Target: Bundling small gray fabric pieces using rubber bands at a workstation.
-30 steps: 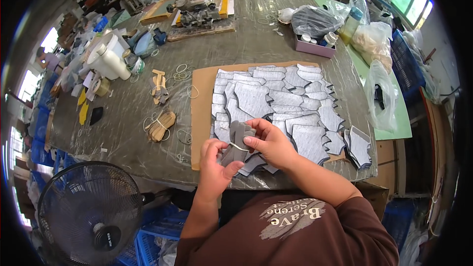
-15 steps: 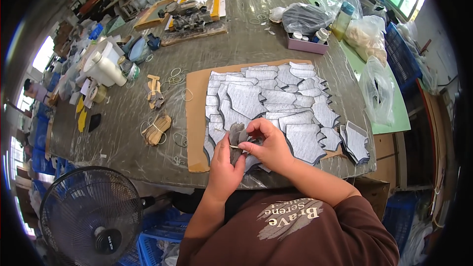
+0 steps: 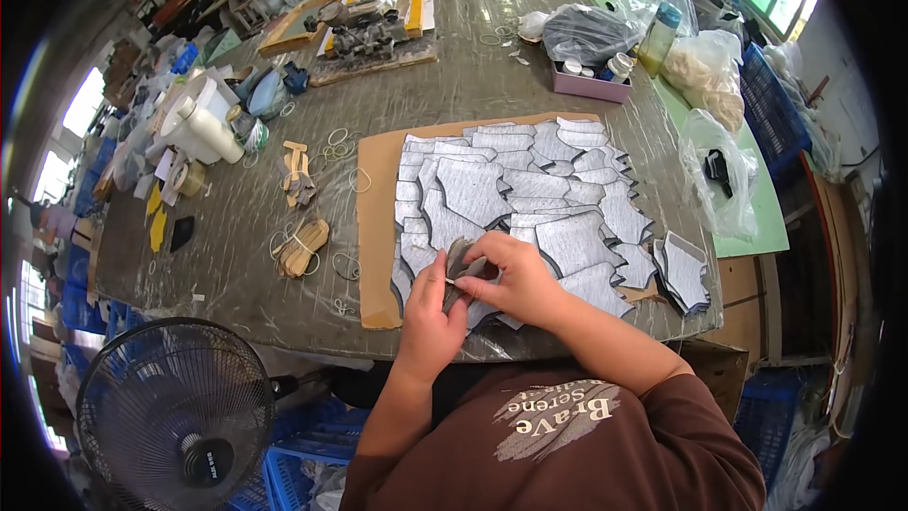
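Observation:
Between my two hands is a small bundle of grey cut pieces with a pale band across it, probably a rubber band. My left hand is closed round its left and lower side. The fingers of my right hand curl over its top and right, with the thumb pressed near the band. Under my hands lie overlapping stacks of grey-white cut pieces with dark jagged edges, spread on a brown cardboard sheet. A separate stack of such pieces sits off the sheet's right side.
Left of the cardboard are a banded bundle of tan pieces, a smaller bundle and loose rubber bands. A white bottle stands farther left. A purple box is at the back right, a black fan at the lower left.
My right fingers have curled farther over the top of the bundle, hiding more of it. My left hand has barely moved. The stacks on the cardboard lie as before.

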{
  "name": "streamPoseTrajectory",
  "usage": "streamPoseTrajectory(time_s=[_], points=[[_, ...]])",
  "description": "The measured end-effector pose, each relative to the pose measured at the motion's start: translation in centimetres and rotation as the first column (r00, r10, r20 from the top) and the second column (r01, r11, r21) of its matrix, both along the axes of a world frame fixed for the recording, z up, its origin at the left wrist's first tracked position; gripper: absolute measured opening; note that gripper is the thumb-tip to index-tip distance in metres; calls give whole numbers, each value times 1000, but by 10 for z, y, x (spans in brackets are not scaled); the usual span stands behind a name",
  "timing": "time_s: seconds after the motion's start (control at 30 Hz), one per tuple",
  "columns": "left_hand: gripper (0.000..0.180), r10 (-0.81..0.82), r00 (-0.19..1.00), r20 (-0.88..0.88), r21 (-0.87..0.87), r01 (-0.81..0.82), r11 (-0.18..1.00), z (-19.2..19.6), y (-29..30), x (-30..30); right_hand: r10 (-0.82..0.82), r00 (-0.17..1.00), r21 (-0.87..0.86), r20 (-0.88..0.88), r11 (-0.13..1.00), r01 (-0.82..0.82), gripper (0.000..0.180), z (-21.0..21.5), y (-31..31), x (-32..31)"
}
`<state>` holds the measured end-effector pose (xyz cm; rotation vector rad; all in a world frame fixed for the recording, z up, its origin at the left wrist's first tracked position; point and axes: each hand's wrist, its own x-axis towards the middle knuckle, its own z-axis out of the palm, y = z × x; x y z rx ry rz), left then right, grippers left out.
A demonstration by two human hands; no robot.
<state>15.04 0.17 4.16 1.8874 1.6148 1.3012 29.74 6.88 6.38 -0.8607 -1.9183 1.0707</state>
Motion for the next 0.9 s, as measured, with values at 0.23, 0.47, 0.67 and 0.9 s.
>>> streamPoseTrajectory(time_s=[0.23,0.47,0.67,0.9], points=[[53,-8,999,49,-48,10,999,-3,5,4,109,989,97,102,988,-119,22,-11,11,6],[69,-106,959,262,-218,165,962,1,9,9,-15,985,-131,-171,991,-8,29,-44,15,7],[49,-153,972,177,-320,204,925,11,16,22,-168,983,128,-78,976,177,28,-40,17,17],[34,-72,987,145,-166,96,981,8,11,42,-364,930,61,-47,928,366,25,-24,22,30]])
